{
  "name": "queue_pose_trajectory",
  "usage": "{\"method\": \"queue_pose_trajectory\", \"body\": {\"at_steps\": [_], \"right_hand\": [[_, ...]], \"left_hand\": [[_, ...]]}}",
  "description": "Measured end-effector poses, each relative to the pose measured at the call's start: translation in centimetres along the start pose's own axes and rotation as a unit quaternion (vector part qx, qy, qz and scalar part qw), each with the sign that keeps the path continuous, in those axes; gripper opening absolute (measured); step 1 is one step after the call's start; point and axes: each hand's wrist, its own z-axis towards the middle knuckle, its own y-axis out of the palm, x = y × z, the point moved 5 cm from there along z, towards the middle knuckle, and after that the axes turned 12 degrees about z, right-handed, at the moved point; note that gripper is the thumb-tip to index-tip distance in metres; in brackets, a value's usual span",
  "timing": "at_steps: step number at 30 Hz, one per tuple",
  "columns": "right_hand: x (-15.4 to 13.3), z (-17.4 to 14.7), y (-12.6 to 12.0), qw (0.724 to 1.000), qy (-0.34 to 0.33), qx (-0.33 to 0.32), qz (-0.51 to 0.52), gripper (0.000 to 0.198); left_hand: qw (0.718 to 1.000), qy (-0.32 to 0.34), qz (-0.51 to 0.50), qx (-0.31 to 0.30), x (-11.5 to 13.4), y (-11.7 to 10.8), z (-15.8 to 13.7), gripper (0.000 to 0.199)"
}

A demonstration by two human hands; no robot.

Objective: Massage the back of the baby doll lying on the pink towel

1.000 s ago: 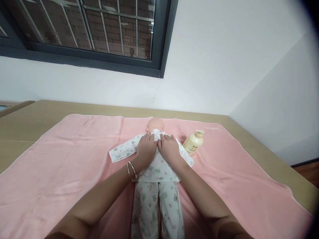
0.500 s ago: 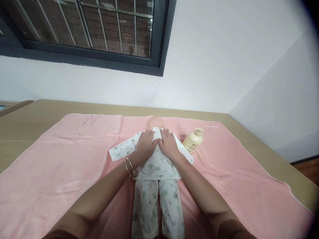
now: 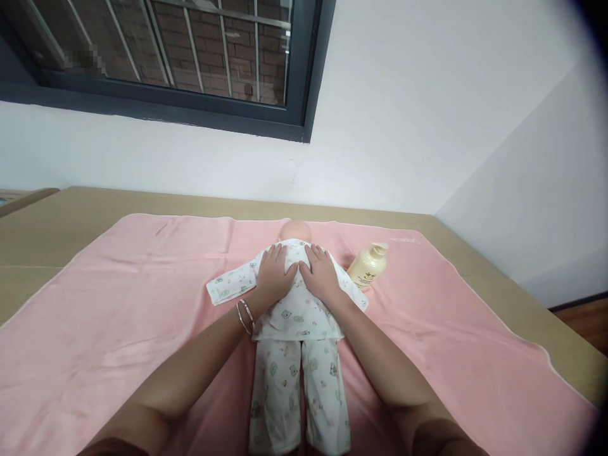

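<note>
A baby doll lies on a pink towel, its head toward the wall. It wears a white printed pyjama top and matching trousers. My left hand rests flat on the left of the upper torso, fingers stretched toward the head; two bangles circle that wrist. On the right side of the torso my right hand lies flat too, its thumb close to the left thumb. Neither hand grips anything. Whether the doll is face up or face down I cannot tell.
Just right of the doll's sleeve, a cream pump bottle lies tilted on the towel. The towel covers much of a wooden table. Behind stand a white wall and a dark-framed barred window.
My left fingers have shifted slightly outward, away from the collar's middle. The hands stay on the doll's torso. The view has tilted very slightly.
</note>
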Motion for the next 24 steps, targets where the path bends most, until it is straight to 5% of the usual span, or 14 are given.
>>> {"method": "queue_pose_trajectory", "body": {"at_steps": [24], "right_hand": [[0.38,-0.13,0.22,0.998,-0.012,0.040,0.043,0.051]], "left_hand": [[1.000,0.002,-0.027,0.000,-0.06,0.01,-0.09,0.049]]}}
